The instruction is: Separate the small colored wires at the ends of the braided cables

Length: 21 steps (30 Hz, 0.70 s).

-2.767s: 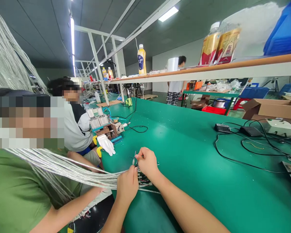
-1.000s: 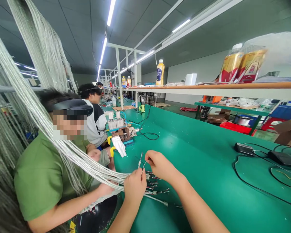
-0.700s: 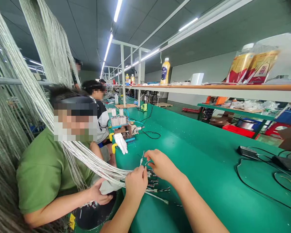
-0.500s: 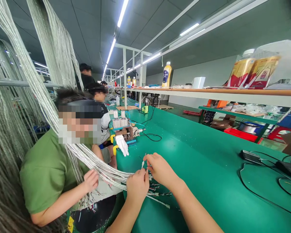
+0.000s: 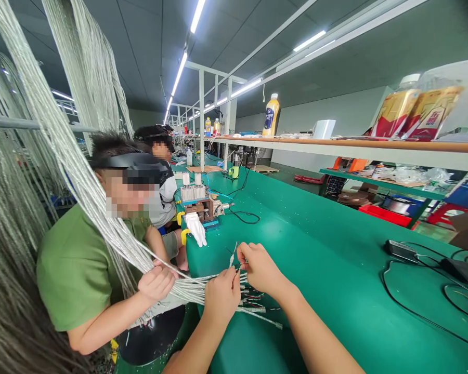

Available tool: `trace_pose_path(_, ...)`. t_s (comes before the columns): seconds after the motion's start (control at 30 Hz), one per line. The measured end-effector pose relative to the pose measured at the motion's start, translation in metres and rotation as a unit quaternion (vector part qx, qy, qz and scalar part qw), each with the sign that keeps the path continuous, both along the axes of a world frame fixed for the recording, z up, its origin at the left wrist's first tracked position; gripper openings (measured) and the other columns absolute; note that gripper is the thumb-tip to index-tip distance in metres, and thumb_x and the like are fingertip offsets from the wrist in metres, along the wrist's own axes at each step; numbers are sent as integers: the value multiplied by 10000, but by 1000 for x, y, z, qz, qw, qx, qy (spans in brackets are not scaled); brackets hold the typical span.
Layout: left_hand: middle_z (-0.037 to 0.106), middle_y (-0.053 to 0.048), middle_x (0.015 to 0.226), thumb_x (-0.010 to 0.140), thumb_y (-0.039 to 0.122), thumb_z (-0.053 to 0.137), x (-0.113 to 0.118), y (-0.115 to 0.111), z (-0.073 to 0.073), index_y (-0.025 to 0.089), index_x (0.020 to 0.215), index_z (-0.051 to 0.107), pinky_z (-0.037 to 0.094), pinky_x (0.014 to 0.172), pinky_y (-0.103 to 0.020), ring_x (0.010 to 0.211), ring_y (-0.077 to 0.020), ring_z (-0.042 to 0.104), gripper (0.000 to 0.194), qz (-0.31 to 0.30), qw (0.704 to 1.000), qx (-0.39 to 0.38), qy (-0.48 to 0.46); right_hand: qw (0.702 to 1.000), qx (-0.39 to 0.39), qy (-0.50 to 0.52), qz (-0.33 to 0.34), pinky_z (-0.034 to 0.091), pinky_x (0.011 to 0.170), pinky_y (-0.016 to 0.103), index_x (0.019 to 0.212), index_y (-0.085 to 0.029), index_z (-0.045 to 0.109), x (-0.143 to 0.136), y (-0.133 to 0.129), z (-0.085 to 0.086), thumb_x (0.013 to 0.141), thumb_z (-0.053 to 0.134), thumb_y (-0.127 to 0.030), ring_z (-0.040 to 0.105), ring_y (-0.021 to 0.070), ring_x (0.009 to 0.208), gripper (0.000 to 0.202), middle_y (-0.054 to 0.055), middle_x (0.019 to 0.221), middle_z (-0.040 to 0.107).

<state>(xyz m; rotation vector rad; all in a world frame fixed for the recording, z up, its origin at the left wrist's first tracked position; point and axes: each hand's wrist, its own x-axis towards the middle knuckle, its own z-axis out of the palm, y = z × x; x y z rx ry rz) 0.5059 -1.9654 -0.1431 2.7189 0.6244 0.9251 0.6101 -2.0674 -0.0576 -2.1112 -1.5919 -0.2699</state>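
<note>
A person's left hand (image 5: 222,295) pinches a slender stripped cable (image 5: 231,259), splayed at the top, pointing up and leaning slightly right above a smooth green tabletop (image 5: 315,254), as the right hand (image 5: 260,269) nips a thin wire (image 5: 239,269) beside silvery, ropelike cables (image 5: 187,292).

A factory workshop is indicated by cables (image 5: 95,67) hung in bulk at upper left, a long green bench (image 5: 315,259) stretched through the centre, a machine (image 5: 197,200) mounted on it, and tube lights (image 5: 197,16) strung overhead.
</note>
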Motion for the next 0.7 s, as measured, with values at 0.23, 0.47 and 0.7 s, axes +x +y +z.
trace_pose_path(0.23,601,9,694,1006,332,369,2,0,-5,218,790,520,212,559,-317,619,-157,585,288,-36,999,-11,-20,999,-11,31,16,224,682,274,845,-195,385,10,-13,10,645,446,79,415,150,729,344,-32,798,540)
trace_pose_path(0.47,609,9,701,1008,334,368,1,2,-5,219,787,522,222,565,-320,631,-162,594,292,-43,999,-11,-17,992,61,111,27,272,681,263,846,-203,395,21,-26,24,651,404,55,415,147,750,323,-20,803,514)
trace_pose_path(0.7,620,6,696,1022,361,333,3,3,-7,217,806,542,261,570,-304,643,-171,608,333,-59,997,-32,-33,960,97,262,1,370,678,252,965,-209,530,26,-42,39,827,588,-216,478,140,760,150,-12,858,557)
